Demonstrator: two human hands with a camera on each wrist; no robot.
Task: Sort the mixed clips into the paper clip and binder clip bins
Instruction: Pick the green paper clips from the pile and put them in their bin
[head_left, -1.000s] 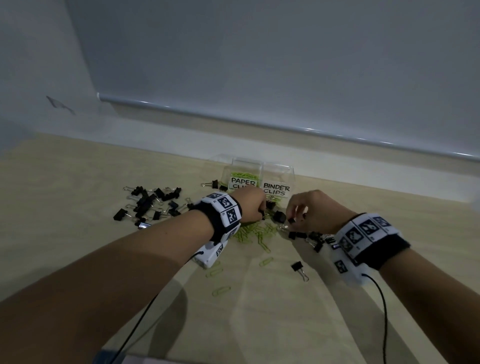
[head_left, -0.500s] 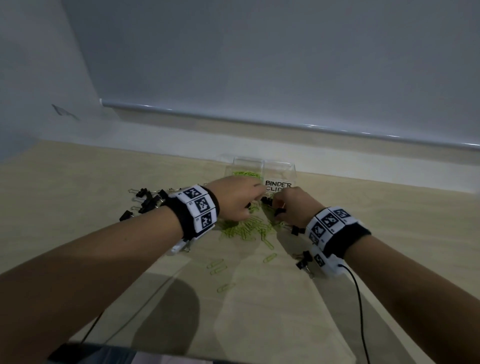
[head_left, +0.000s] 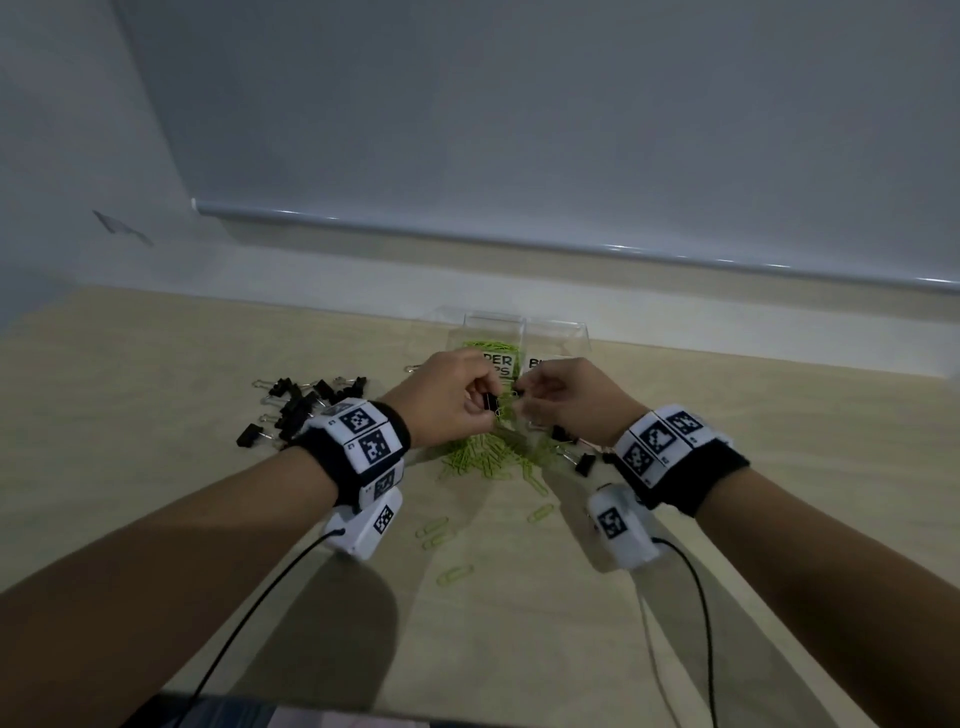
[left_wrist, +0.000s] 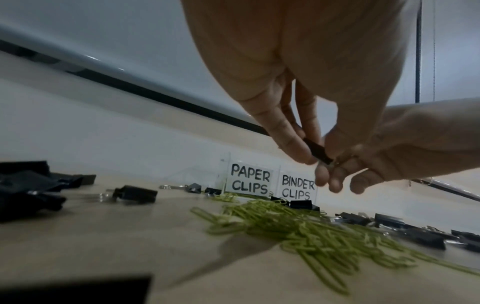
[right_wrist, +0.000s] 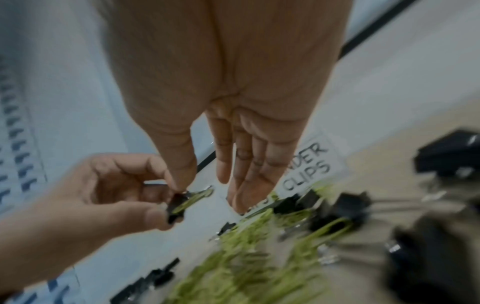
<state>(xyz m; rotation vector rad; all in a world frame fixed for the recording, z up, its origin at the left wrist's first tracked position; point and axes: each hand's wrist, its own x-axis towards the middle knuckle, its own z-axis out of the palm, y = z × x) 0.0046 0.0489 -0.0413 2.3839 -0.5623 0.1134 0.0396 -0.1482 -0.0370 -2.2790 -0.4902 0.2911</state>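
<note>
My left hand (head_left: 485, 402) is raised in front of the bins and pinches a black binder clip (head_left: 489, 401) between thumb and forefinger (left_wrist: 291, 144). A green paper clip (right_wrist: 198, 194) sticks out of that binder clip (right_wrist: 176, 205). My right hand (head_left: 522, 395) is close beside it; its thumb tip (right_wrist: 182, 183) touches the clip while its other fingers hang fairly straight, apart from the thumb. Two clear bins stand behind: PAPER CLIPS (left_wrist: 249, 181), with green clips inside, and BINDER CLIPS (left_wrist: 297, 189).
A heap of green paper clips (head_left: 488, 457) lies under the hands. Several black binder clips (head_left: 301, 400) lie to the left and others (head_left: 576, 457) to the right. A few loose paper clips (head_left: 434, 530) lie nearer me. A wall ledge runs behind the bins.
Both hands have lifted off the pile and come together in front of the bins. The left hand now holds a binder clip up, and the right hand has closed in on it.
</note>
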